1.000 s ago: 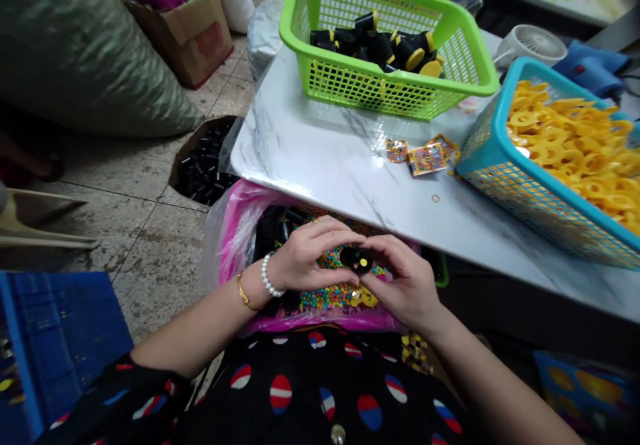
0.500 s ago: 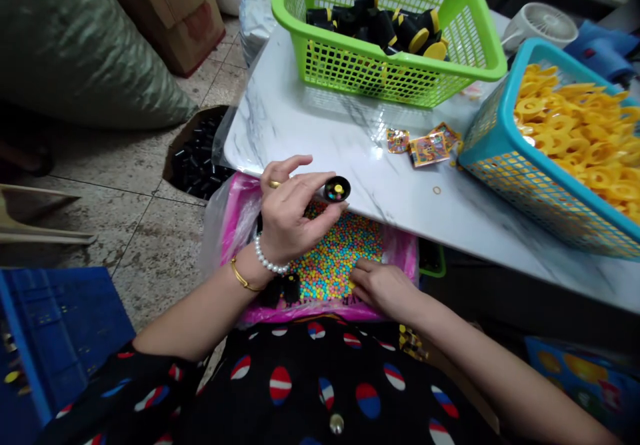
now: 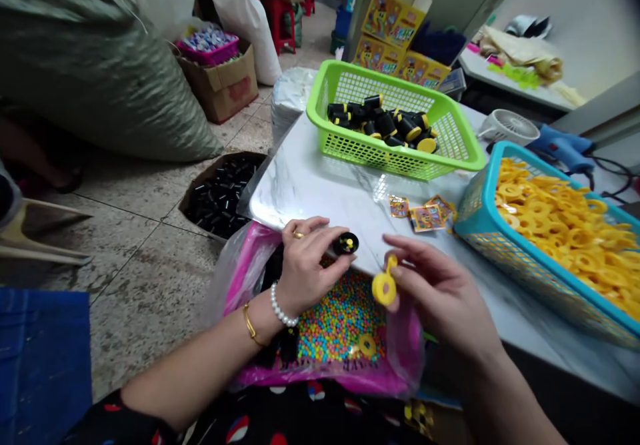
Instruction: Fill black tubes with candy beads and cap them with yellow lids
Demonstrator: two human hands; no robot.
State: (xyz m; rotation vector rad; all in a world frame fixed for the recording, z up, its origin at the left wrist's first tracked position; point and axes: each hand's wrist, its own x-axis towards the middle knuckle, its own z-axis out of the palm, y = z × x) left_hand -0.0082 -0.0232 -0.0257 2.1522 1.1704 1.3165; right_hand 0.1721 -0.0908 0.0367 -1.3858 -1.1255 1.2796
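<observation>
The right hand [image 3: 440, 292], lifted from the beads since the earlier frame, pinches a yellow ring [image 3: 384, 287] by its short stem between thumb and fingers. The left hand [image 3: 305, 265] curls around a black cylinder [image 3: 346, 243], held at the fingertips (what sits inside its open end is hard to make out). Below, coloured beads [image 3: 340, 322] fill a pink bag [image 3: 245, 278], another yellow ring [image 3: 367, 345] lying on them. Farther off, a green basket [image 3: 350, 145] and a teal basket [image 3: 473, 198] stand on the marble desk [image 3: 310, 195].
</observation>
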